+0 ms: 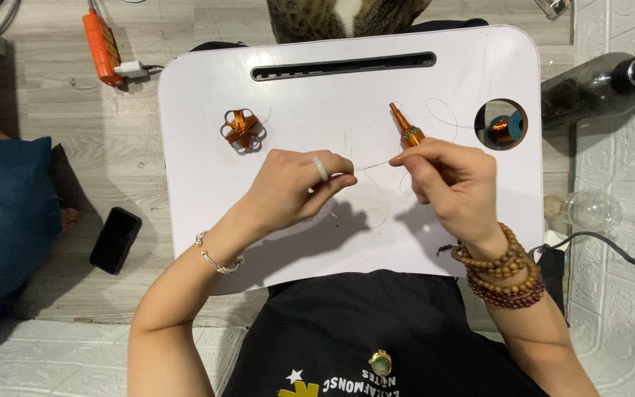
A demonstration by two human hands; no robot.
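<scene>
Thin wire (pixel 372 166) pinched between left hand (pixel 295 184) and right hand (pixel 453 180); white tray (pixel 207 184) beneath.

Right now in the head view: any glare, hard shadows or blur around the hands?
Head view: sharp overall, no motion blur on the left hand or right hand; both cast hard dark shadows onto the white lap tray; tray bright but not blown out; the thin wire between the hands is barely resolved; edges slightly bowed by the wide lens.

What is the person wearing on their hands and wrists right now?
Both forearms are bare, no sleeves. The left hand has a pale ring and a thin silver bracelet at the wrist. The right hand wears stacked brown wooden bead bracelets.
</scene>
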